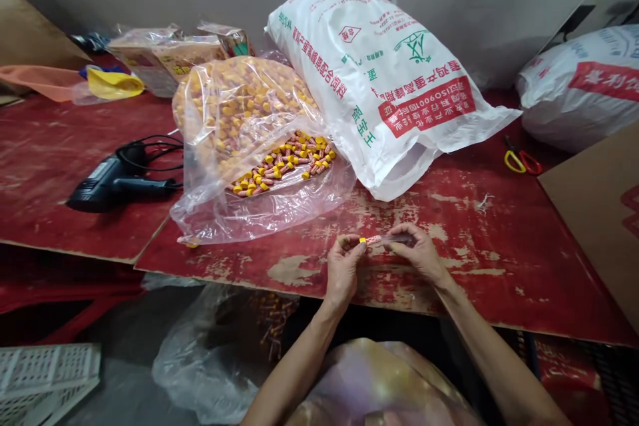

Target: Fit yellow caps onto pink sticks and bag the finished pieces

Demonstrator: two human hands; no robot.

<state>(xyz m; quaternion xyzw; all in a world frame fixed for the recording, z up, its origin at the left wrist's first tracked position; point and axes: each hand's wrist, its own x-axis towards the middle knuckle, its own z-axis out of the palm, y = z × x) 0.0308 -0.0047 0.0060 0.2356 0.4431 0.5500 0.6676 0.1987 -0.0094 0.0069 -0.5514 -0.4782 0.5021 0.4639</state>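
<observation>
My left hand (343,263) pinches the yellow-capped end of a small tube with a red-and-white pattern (373,239), just above the red tabletop. At the tube's other end, the fingers of my right hand (418,254) are closed on a thin dark piece (401,238); whether it is joined to the tube I cannot tell. Beyond my hands lies a clear plastic bag (214,216) full of similar yellow-capped pieces (299,156), its mouth spread toward me.
A stuffed white printed sack (379,73) leans behind the bag, with another sack (584,86) farther right. A heat gun (120,176) with a coiled cord lies left. Scissors (522,161) and a cardboard box (599,193) are right. A white crate (47,373) stands below.
</observation>
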